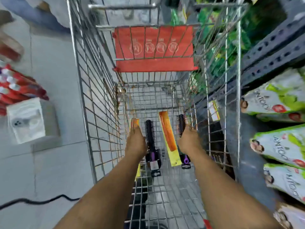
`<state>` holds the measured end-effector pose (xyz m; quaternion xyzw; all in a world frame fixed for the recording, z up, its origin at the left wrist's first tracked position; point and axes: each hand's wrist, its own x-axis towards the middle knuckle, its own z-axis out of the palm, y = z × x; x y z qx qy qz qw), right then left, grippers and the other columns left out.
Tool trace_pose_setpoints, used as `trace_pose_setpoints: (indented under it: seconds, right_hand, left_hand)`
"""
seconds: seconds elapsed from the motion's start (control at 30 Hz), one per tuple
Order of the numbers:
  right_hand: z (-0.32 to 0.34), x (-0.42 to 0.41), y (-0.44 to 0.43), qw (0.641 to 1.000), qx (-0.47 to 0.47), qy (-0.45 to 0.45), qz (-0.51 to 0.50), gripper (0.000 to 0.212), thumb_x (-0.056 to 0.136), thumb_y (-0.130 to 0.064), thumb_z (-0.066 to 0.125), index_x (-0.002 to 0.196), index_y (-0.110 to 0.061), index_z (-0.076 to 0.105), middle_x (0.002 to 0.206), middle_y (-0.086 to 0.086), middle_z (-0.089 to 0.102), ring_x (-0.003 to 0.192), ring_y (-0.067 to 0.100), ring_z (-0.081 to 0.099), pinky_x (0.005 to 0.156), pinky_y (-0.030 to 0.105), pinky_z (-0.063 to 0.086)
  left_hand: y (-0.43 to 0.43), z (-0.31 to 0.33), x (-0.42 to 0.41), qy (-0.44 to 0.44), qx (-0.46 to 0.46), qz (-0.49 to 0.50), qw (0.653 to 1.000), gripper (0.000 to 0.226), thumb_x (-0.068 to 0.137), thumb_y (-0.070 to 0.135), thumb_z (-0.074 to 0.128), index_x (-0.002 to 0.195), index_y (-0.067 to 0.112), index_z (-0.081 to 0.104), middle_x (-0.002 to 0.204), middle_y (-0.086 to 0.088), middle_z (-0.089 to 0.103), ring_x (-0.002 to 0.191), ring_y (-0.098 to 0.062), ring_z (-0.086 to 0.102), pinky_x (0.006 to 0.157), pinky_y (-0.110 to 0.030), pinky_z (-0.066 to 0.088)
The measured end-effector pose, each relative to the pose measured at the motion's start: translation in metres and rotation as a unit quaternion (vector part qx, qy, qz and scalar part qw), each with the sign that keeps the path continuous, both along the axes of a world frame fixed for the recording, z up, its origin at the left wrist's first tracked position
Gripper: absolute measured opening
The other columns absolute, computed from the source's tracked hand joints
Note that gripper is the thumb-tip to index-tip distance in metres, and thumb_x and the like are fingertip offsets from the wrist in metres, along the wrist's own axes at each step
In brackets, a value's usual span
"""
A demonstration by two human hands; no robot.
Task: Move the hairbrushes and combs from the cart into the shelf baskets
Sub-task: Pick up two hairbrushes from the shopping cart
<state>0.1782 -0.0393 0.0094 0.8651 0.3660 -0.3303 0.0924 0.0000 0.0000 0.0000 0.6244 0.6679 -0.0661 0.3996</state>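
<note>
Both my arms reach down into a wire shopping cart (pixel 99 113). My left hand (pixel 136 142) is closed around an orange comb (pixel 134 123) on a yellow card at the left of the cart floor. My right hand (pixel 188 141) grips a black and purple hairbrush (pixel 181 123) at the right. Between the hands lie a round black brush with a purple handle (pixel 151 141) and a second orange comb on a yellow card (pixel 168 138), both loose on the cart floor. No shelf basket shows in the head view.
The cart's red child-seat flap (pixel 154 48) stands at its far end. A dark metal shelf (pixel 272 52) with green and white packets (pixel 280 96) runs along the right. On the left floor are a white box (pixel 26 119), red packs (pixel 16 86) and a black cable (pixel 41 201).
</note>
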Motion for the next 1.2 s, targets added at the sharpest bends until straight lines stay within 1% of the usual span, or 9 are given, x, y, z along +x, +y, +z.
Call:
trace_pose_setpoints:
  seconds: [0.13, 0.2, 0.3, 0.37, 0.5, 0.67, 0.8, 1.0, 1.2]
  right_hand:
    - [-0.018, 0.004, -0.004, 0.999, 0.011, 0.013, -0.041, 0.043, 0.097, -0.006, 0.041, 0.14, -0.003, 0.038, 0.131, 0.022, 0.053, 0.116, 0.036, 0.053, 0.081, 0.03, 0.039]
    - [-0.027, 0.003, -0.009, 0.998, 0.019, 0.021, -0.052, 0.04, 0.1, -0.009, 0.037, 0.14, -0.005, 0.038, 0.132, 0.022, 0.053, 0.116, 0.035, 0.052, 0.078, 0.028, 0.036]
    - [-0.03, 0.0, -0.011, 0.999, -0.015, -0.023, -0.03, 0.054, 0.094, -0.001, 0.041, 0.146, -0.004, 0.027, 0.126, 0.023, 0.057, 0.112, 0.039, 0.057, 0.087, 0.043, 0.047]
    - [-0.034, -0.003, -0.01, 0.999, -0.032, -0.023, -0.026, 0.057, 0.091, 0.005, 0.039, 0.146, -0.004, 0.025, 0.124, 0.025, 0.058, 0.108, 0.04, 0.059, 0.085, 0.046, 0.051]
    - [-0.044, -0.005, -0.01, 0.998, -0.046, -0.044, -0.023, 0.056, 0.093, 0.003, 0.034, 0.147, -0.004, 0.022, 0.118, 0.024, 0.061, 0.101, 0.039, 0.061, 0.074, 0.044, 0.05]
    - [-0.044, -0.004, -0.01, 0.996, -0.053, -0.063, -0.021, 0.055, 0.098, -0.006, 0.036, 0.15, -0.005, 0.019, 0.118, 0.026, 0.061, 0.106, 0.039, 0.059, 0.079, 0.046, 0.054]
    - [-0.04, -0.005, -0.008, 0.995, -0.067, -0.077, -0.013, 0.057, 0.096, -0.009, 0.043, 0.148, -0.003, 0.019, 0.121, 0.026, 0.06, 0.11, 0.04, 0.057, 0.078, 0.047, 0.052]
    - [-0.036, -0.007, -0.002, 0.993, -0.052, -0.092, -0.045, 0.044, 0.091, -0.012, 0.055, 0.13, -0.001, 0.04, 0.114, 0.02, 0.066, 0.102, 0.036, 0.064, 0.071, 0.04, 0.052]
    - [-0.02, -0.004, 0.002, 0.992, -0.028, -0.098, -0.075, 0.043, 0.086, -0.021, 0.066, 0.12, -0.001, 0.048, 0.108, 0.018, 0.068, 0.095, 0.034, 0.067, 0.074, 0.04, 0.057]
  left_hand:
    - [0.001, -0.014, 0.007, 0.002, -0.067, 0.007, 0.998, 0.052, 0.093, 0.018, 0.054, 0.137, 0.0, 0.033, 0.147, -0.021, 0.034, 0.128, -0.038, 0.043, 0.099, -0.04, 0.04]
    - [-0.003, -0.021, 0.011, -0.006, -0.091, 0.03, 0.995, 0.05, 0.091, 0.025, 0.059, 0.13, 0.0, 0.04, 0.14, -0.021, 0.042, 0.118, -0.039, 0.05, 0.095, -0.042, 0.043]
    - [-0.009, -0.033, 0.013, -0.002, -0.123, 0.046, 0.991, 0.048, 0.087, 0.033, 0.064, 0.119, 0.003, 0.045, 0.111, -0.019, 0.061, 0.098, -0.036, 0.059, 0.082, -0.044, 0.051]
    - [-0.014, -0.037, 0.013, -0.006, -0.128, 0.061, 0.99, 0.045, 0.085, 0.032, 0.067, 0.114, 0.005, 0.047, 0.103, -0.015, 0.063, 0.092, -0.033, 0.061, 0.079, -0.044, 0.054]
    - [-0.017, -0.042, 0.013, -0.023, -0.128, 0.096, 0.987, 0.043, 0.083, 0.027, 0.07, 0.115, 0.006, 0.05, 0.105, -0.012, 0.065, 0.091, -0.029, 0.062, 0.08, -0.043, 0.055]
    - [-0.016, -0.046, 0.016, -0.027, -0.135, 0.132, 0.982, 0.038, 0.08, 0.029, 0.072, 0.106, 0.012, 0.05, 0.1, -0.01, 0.063, 0.087, -0.029, 0.063, 0.077, -0.043, 0.057]
    - [-0.02, -0.049, 0.016, -0.041, -0.137, 0.147, 0.979, 0.042, 0.079, 0.031, 0.071, 0.113, 0.009, 0.058, 0.1, -0.008, 0.067, 0.086, -0.027, 0.066, 0.078, -0.041, 0.057]
    - [-0.021, -0.048, 0.011, -0.07, -0.133, 0.17, 0.974, 0.029, 0.085, 0.025, 0.067, 0.108, 0.009, 0.064, 0.095, -0.003, 0.065, 0.083, -0.022, 0.059, 0.069, -0.029, 0.046]
    - [-0.015, -0.047, 0.008, -0.091, -0.108, 0.199, 0.97, 0.034, 0.083, 0.031, 0.068, 0.11, 0.01, 0.066, 0.1, -0.007, 0.07, 0.091, -0.027, 0.065, 0.082, -0.038, 0.055]
